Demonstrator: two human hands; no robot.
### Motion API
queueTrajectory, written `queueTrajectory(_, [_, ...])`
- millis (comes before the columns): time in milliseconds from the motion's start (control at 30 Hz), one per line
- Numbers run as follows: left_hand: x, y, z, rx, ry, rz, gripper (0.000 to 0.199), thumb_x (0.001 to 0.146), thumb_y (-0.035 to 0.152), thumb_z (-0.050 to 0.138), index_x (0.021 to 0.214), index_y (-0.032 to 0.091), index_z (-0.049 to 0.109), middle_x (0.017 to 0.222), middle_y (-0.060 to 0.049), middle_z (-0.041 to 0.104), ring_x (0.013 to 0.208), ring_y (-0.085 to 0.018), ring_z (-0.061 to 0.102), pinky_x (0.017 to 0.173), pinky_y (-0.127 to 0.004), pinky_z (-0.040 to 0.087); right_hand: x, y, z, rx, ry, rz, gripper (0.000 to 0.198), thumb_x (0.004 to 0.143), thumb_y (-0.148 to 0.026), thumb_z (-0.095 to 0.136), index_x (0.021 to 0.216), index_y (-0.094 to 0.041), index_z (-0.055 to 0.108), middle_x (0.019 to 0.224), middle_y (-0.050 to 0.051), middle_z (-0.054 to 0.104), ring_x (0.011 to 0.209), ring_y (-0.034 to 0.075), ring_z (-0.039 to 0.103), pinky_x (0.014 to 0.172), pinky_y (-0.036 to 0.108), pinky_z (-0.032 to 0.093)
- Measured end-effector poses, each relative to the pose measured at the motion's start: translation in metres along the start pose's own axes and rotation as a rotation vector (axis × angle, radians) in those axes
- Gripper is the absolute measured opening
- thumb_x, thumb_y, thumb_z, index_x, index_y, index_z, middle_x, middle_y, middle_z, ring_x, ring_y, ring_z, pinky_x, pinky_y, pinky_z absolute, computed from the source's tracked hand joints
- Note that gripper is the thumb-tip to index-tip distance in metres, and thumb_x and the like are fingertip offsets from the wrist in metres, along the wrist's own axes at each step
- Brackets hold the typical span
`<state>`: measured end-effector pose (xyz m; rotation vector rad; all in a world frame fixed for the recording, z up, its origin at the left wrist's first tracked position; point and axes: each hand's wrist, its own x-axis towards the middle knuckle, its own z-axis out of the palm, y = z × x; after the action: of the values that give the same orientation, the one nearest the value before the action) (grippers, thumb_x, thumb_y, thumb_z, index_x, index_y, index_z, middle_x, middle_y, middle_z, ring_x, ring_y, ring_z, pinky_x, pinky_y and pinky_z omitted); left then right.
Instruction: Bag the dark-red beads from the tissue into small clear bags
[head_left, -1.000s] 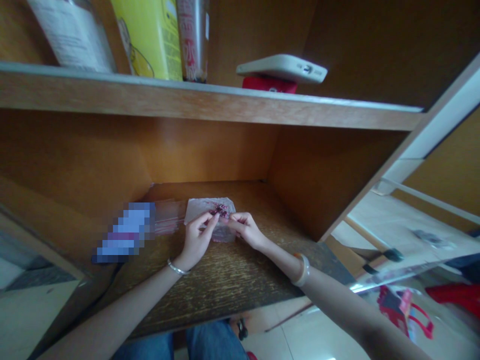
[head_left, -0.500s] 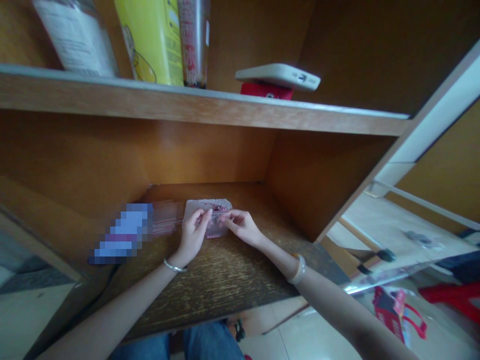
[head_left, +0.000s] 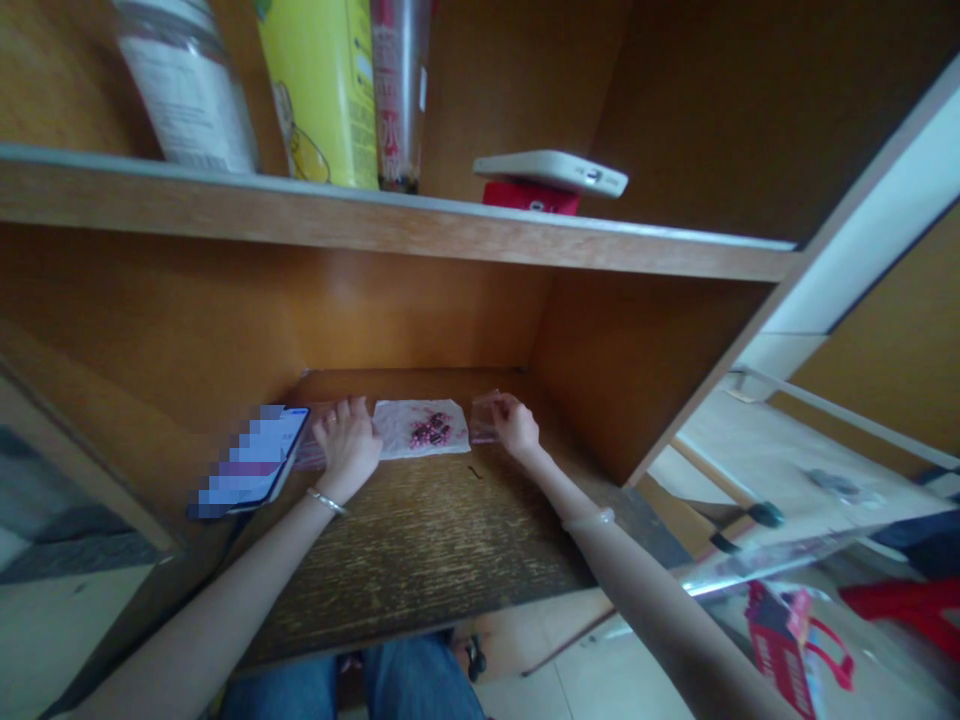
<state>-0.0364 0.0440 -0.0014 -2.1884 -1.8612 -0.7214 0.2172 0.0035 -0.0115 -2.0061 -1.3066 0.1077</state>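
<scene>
Pink and dark bits [head_left: 431, 430] lie in a small heap on a white sheet [head_left: 388, 432], flat on the worn brown desk [head_left: 420, 530] between the two hands. The left hand [head_left: 349, 440] is palm down, fingers bent and a little apart, over some clear plastic [head_left: 307, 452] beside a phone [head_left: 283, 455]. I can't tell if it has hold of anything. The right hand [head_left: 516, 425] is closed, thumb and fingers pinching a thin clear bag [head_left: 483, 418] just beside the sheet. Up on the shelf [head_left: 375, 222], a clear tube [head_left: 405, 90] has pink Chinese writing; one sign looks like 水. The tiny words on the jar [head_left: 191, 95] are too blurry to read. A yellow bottle [head_left: 330, 80] shows a lemon picture. Something dark sits in the tube's bottom.
</scene>
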Motion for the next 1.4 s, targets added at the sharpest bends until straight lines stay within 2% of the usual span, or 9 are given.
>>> queueTrajectory(100, [0.004,-0.007,0.003,0.068,-0.049,0.004,0.047,0.080,0.018,0.042,0.125,0.006,0.045,0.117,-0.022,0.057,0.109,-0.036,0.053,0.091,-0.049,0.036,-0.003,-0.002,-0.005,-0.176,-0.034,0.033,0.025,0.090,-0.030,0.046,0.111,-0.022,0.057,0.095,0.009,0.067,0.088,0.021,0.063,0.069,0.029,0.046])
queueTrajectory(233, [0.007,-0.014,0.007,0.103,-0.084,0.011,0.053,0.077,0.017,0.043,0.129,0.005,0.040,0.118,-0.023,0.058,0.103,-0.035,0.058,0.090,-0.048,0.038,-0.003,0.001,-0.003,-0.283,-0.030,0.040,0.039,0.088,-0.028,0.050,0.126,-0.019,0.047,0.104,0.014,0.064,0.095,0.023,0.061,0.073,0.031,0.046])
queueTrajectory(467, [0.009,-0.015,0.006,0.128,-0.053,0.048,0.055,0.077,0.017,0.042,0.130,0.004,0.039,0.114,-0.023,0.060,0.100,-0.033,0.060,0.088,-0.046,0.040,-0.001,0.005,-0.001,-0.307,-0.003,-0.028,0.051,0.081,-0.012,0.049,0.132,-0.015,0.043,0.108,0.015,0.063,0.104,0.026,0.056,0.080,0.035,0.045])
queueTrajectory(767, [0.010,-0.016,0.006,0.153,-0.056,0.063,0.047,0.080,0.018,0.039,0.124,0.005,0.045,0.113,-0.022,0.059,0.101,-0.032,0.058,0.087,-0.044,0.041,-0.004,0.001,0.000,-0.325,0.013,-0.046,0.060,0.078,-0.007,0.046,0.138,-0.014,0.038,0.122,0.018,0.057,0.112,0.030,0.051,0.089,0.043,0.041])
queueTrajectory(1000, [0.011,-0.016,0.003,0.125,-0.061,0.136,0.047,0.079,0.013,0.040,0.126,0.006,0.044,0.110,-0.020,0.060,0.099,-0.030,0.059,0.091,-0.041,0.039,-0.015,-0.010,-0.002,-0.244,0.049,-0.144,0.046,0.083,-0.012,0.043,0.128,-0.016,0.049,0.119,0.012,0.060,0.110,0.027,0.051,0.090,0.040,0.039])
queueTrajectory(1100, [0.009,-0.016,0.004,0.137,-0.022,0.101,0.046,0.081,0.018,0.041,0.125,0.006,0.046,0.112,-0.022,0.059,0.102,-0.033,0.058,0.091,-0.044,0.038,-0.021,-0.016,-0.003,-0.193,0.029,-0.175,0.041,0.083,-0.013,0.044,0.122,-0.017,0.054,0.117,0.011,0.061,0.108,0.026,0.051,0.089,0.038,0.039])
queueTrajectory(1200, [0.008,-0.015,0.005,0.185,-0.056,0.066,0.046,0.078,0.018,0.044,0.122,0.006,0.047,0.113,-0.022,0.059,0.102,-0.034,0.058,0.089,-0.046,0.039,-0.024,-0.019,-0.003,-0.150,0.013,-0.191,0.035,0.084,-0.015,0.046,0.117,-0.018,0.057,0.114,0.010,0.062,0.107,0.025,0.052,0.089,0.037,0.039])
queueTrajectory(1300, [0.008,-0.015,0.003,0.191,-0.095,0.082,0.046,0.076,0.014,0.043,0.121,0.007,0.048,0.109,-0.020,0.062,0.099,-0.032,0.060,0.090,-0.044,0.039,-0.026,-0.020,-0.002,-0.110,0.007,-0.208,0.031,0.084,-0.016,0.047,0.111,-0.019,0.061,0.110,0.009,0.063,0.105,0.024,0.053,0.088,0.036,0.039])
queueTrajectory(1400, [0.009,-0.014,-0.001,0.180,-0.075,0.113,0.048,0.076,0.012,0.041,0.124,0.006,0.045,0.107,-0.019,0.063,0.096,-0.029,0.061,0.091,-0.041,0.040,-0.026,-0.020,-0.002,-0.063,0.017,-0.234,0.028,0.084,-0.016,0.047,0.106,-0.019,0.064,0.107,0.008,0.064,0.103,0.023,0.054,0.088,0.035,0.039])
